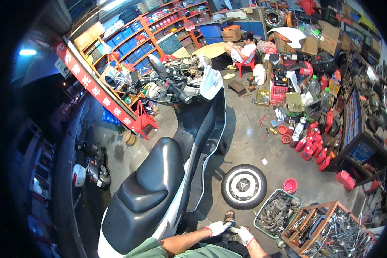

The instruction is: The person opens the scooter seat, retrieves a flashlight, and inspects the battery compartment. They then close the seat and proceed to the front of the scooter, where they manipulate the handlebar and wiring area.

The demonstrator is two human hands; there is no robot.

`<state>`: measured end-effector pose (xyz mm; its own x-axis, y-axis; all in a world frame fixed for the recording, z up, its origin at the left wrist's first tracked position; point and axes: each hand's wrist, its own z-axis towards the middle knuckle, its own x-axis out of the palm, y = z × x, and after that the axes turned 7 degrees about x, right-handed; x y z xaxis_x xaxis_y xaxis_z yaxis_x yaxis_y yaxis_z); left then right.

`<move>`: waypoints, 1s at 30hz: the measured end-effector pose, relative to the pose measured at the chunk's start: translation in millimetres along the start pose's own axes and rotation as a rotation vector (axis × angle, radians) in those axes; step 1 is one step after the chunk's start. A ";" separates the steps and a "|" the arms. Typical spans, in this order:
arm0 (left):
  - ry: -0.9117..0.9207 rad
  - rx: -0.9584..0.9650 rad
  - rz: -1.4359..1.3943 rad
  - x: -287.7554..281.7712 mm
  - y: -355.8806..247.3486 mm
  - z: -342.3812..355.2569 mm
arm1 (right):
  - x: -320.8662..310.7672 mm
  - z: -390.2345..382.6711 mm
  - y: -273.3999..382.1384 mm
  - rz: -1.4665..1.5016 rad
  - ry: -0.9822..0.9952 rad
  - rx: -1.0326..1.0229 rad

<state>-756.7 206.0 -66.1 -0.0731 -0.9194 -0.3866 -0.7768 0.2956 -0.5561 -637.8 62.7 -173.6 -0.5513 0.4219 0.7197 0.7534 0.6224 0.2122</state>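
Note:
Both my hands wear white gloves and meet low in the view, just above my sandalled foot. My left hand [218,228] is closed around a small dark object [230,223], whose kind I cannot make out. Close beside it, my right hand [244,236] has its fingers bent toward the same object; whether they grip it is too small to tell. To the left stands a white scooter [165,223] with a long black seat [135,206], its front panels off around the handlebar. A wheel with a black tyre [244,186] lies flat on the floor ahead of my hands.
Right of me are a bin of worn metal parts [277,210], a red cup [290,185] and a wooden tool box [331,232]. Red bottles [314,144] and loose tools lie farther off. A person [244,51] sits on a red chair near the shelves.

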 end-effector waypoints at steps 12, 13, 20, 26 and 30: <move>-0.081 0.377 -0.001 -36.9 0.0 38.3 | 65.5 -14.7 51.4 0.536 -0.170 -0.207; -0.111 0.374 -0.003 -48.8 -10.7 34.4 | 31.6 -1.7 52.4 0.525 0.037 -0.173; -0.218 0.541 -0.033 -55.5 0.2 70.2 | 68.1 -1.9 88.6 0.542 -0.250 -0.297; -0.151 0.534 0.040 -72.1 -29.1 35.0 | 76.3 -18.4 85.7 0.491 -0.297 -0.374; -0.095 0.529 0.089 -79.1 -38.9 19.1 | 57.0 -15.4 75.1 0.516 -0.250 -0.378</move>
<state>-708.8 272.2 -28.0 -0.0483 -0.8643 -0.5007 -0.3474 0.4845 -0.8029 -607.1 123.4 -106.4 -0.1205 0.7706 0.6259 0.9901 0.0474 0.1322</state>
